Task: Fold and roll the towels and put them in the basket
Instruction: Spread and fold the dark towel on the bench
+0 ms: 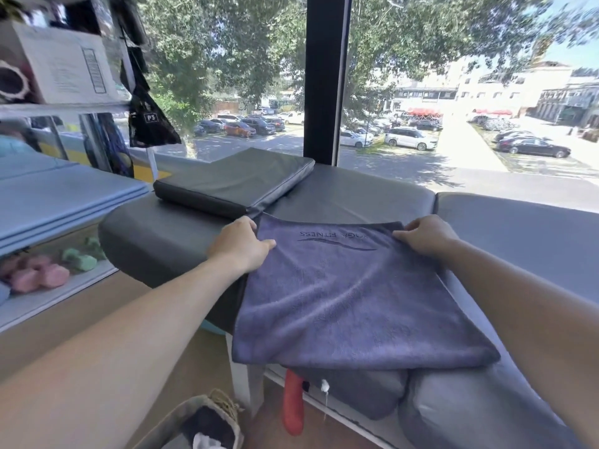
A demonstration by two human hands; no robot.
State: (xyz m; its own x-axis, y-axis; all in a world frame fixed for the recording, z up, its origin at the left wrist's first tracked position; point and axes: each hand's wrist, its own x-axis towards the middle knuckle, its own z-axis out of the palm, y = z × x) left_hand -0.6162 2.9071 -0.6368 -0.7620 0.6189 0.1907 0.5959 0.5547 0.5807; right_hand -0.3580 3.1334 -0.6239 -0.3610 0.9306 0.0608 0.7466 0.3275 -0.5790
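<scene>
Hands (241,246) (424,234) pinch towel (350,296) corners on bench (168,234).

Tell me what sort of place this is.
Probably a yoga or fitness studio. The purple towel under both hands bears a "fitness" logo, stacked blue mats lie on the left, and small pink and green dumbbells sit on a shelf below them.
</scene>
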